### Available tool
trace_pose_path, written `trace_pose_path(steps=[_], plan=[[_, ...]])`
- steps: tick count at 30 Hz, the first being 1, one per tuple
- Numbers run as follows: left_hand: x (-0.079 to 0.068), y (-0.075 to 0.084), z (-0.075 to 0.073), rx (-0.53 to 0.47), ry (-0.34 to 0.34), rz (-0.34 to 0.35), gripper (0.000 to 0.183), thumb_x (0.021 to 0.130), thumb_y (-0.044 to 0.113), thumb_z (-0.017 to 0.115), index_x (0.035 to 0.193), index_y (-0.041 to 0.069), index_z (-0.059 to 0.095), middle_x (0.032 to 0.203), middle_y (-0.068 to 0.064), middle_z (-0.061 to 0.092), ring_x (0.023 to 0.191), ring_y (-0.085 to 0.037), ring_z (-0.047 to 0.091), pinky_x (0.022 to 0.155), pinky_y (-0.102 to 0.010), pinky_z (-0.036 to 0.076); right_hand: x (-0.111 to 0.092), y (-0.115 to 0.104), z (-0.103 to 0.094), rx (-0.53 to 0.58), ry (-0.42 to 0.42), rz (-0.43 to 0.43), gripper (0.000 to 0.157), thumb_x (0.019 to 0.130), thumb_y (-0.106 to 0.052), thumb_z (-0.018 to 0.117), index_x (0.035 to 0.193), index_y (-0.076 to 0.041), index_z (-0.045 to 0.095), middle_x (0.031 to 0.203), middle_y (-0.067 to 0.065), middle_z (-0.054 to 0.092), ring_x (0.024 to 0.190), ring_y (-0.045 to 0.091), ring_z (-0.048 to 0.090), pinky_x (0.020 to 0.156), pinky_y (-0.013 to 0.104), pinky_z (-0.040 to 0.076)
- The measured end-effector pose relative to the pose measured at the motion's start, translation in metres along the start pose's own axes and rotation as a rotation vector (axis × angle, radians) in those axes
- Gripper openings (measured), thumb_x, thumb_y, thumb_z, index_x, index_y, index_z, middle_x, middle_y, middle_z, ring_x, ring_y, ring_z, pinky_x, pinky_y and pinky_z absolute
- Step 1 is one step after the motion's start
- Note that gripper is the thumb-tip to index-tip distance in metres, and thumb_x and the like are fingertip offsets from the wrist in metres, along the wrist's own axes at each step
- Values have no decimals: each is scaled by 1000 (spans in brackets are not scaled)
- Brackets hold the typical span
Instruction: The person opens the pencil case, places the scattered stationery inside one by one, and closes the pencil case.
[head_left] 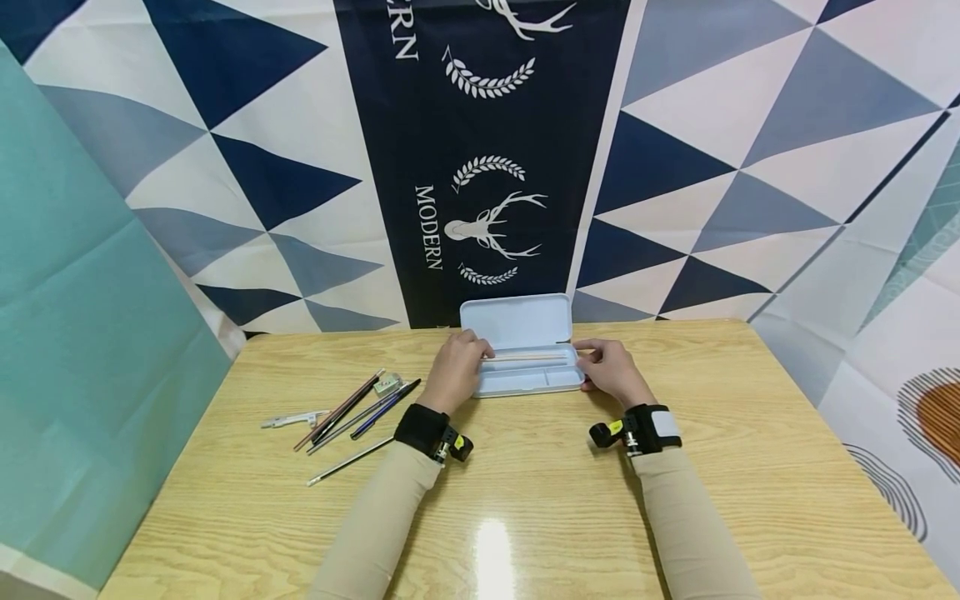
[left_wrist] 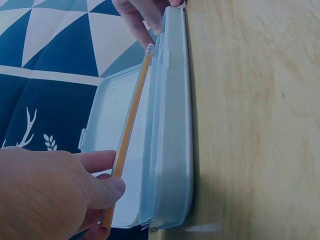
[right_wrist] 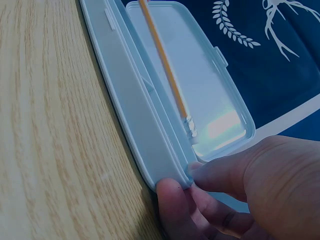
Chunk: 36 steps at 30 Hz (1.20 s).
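Note:
A light blue pencil case (head_left: pixel 512 382) lies on the table with its lid (head_left: pixel 516 321) raised at the back, against the wall cloth. My left hand (head_left: pixel 454 371) pinches an orange pencil (left_wrist: pixel 131 117) near one end, between thumb and fingers. The pencil spans lengthwise over the case's rear compartment, its metal-banded end (right_wrist: pixel 190 129) toward the right. At the case's right end, my right hand (head_left: pixel 611 371) grips the corner, thumb (right_wrist: pixel 215 175) on the rim and fingers against the outside. A divider splits the front compartment.
Left of the case lie several pens and pencils (head_left: pixel 347 407), a small sharpener (head_left: pixel 388 384) and a white compass (head_left: pixel 294 419). One dark pencil (head_left: pixel 349 462) lies apart, nearer the front. Patterned cloth (head_left: pixel 495 167) rises behind the table's (head_left: pixel 555 500) back edge.

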<state>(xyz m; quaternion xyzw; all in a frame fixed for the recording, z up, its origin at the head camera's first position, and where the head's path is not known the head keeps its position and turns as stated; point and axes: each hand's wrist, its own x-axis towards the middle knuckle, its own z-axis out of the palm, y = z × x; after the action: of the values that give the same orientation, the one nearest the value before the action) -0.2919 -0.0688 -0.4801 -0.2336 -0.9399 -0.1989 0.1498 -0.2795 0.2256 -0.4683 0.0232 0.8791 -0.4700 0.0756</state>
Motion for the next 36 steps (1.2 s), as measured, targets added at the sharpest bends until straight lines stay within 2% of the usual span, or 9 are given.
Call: trace_pose_path(steps=[7,10,14,15,17,21,22,33,36], plan=[[8,-29,45,-52,-1,-19,34,87,-11,81,110,14,88,104,-6,76,101,-25,69,92,-40,63,-1,0,0,7,-1,-1,45,113,-2,58,157,5,60,110,22,67,67,12,67,62,24,62],[5,-26,43,-47,-5,-4,35,86,-11,82,109,15,88,103,-5,76,98,-23,69,89,-37,62,-1,-1,-1,5,-1,0,45,113,-2,58,157,5,59,110,21,66,67,11,67,62,23,62],[-2,1,10,-28,-45,-20,28,92,-10,81,109,10,88,103,-9,77,101,-27,71,91,-41,64,-1,0,-1,4,-1,2,45,113,-3,58,157,5,60,110,21,65,66,11,67,62,23,62],[-1,-2,15,-24,-34,-8,25,94,-8,80,109,10,88,103,-8,77,102,-26,71,93,-40,64,-1,0,-2,3,-1,1,45,113,-3,58,157,5,60,110,21,65,66,11,67,62,23,62],[-3,11,-2,-2,-58,-11,23,97,-8,78,111,7,88,104,-11,78,103,-29,73,96,-42,64,0,1,-2,0,3,-2,45,113,-3,58,157,5,60,110,21,66,66,11,67,62,23,62],[-3,10,-1,5,-53,12,24,96,-9,77,110,7,88,103,-10,79,102,-28,73,95,-41,64,0,0,-2,-3,6,-8,45,113,-3,58,157,5,60,110,22,66,67,11,67,62,23,62],[-5,17,-11,3,-69,0,25,95,-11,78,110,6,88,103,-12,79,102,-30,73,95,-43,65,0,0,-2,-2,5,-9,45,113,-3,58,157,5,60,110,22,66,67,11,67,62,23,62],[-6,16,-12,-1,-131,18,25,100,-9,75,115,6,88,108,-14,80,105,-32,75,98,-44,65,-2,2,0,14,0,3,46,112,-3,57,157,5,59,108,20,66,68,11,66,63,22,62],[-3,-5,11,6,-109,57,24,104,-3,74,116,10,89,109,-10,81,105,-26,75,97,-40,65,-1,1,0,8,1,5,45,112,-3,57,157,5,60,109,21,66,68,12,67,63,22,62]])
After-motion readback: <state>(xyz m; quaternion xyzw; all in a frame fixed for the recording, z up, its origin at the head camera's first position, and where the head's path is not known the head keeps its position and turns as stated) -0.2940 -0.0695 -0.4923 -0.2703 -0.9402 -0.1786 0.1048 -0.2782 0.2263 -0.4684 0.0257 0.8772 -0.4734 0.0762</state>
